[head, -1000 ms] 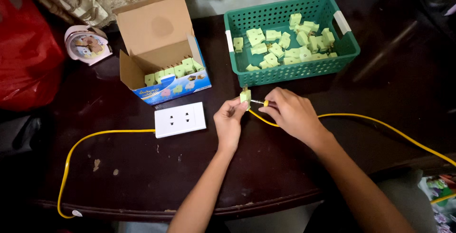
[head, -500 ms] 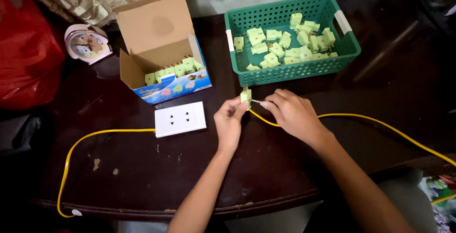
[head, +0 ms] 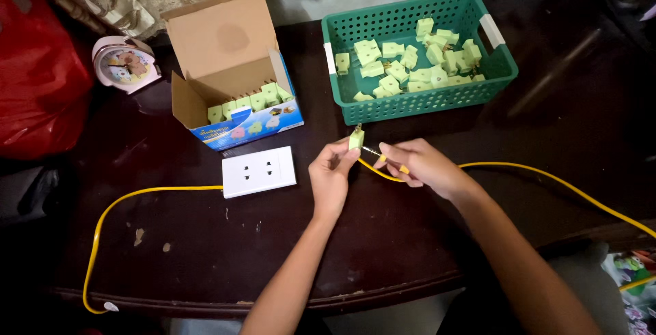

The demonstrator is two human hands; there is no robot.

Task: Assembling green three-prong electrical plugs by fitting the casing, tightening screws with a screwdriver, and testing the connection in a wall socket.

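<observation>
While both forearms reach in from the near edge of the dark wooden table (head: pixel 383 253), the left hand (head: pixel 331 174) pinches a small pale green plug adapter (head: pixel 356 138) between thumb and fingertips, holding it upright just above the tabletop near the middle. Close beside it, the right hand (head: pixel 422 164) is closed around a yellow cable (head: pixel 547 178), its fingers clamped on the cable's end, from which a thin metal tip points toward the adapter; whether the tip touches the adapter cannot be told. From that hand the cable runs off toward the right edge of the table. Just left of the left hand lies a white double wall socket (head: pixel 259 171), flat on the table, with another stretch of yellow wire (head: pixel 116 205) curving from it to the near left corner. Behind the socket stands an open cardboard box (head: pixel 229 68), its flaps up, with a row of green adapters inside. Toward the far right edge sits a green plastic basket (head: pixel 410 106) holding a loose heap of the same green pieces. Near the far left corner rests a small pink alarm clock (head: pixel 125 64), beside a red bag (head: pixel 37 75).
</observation>
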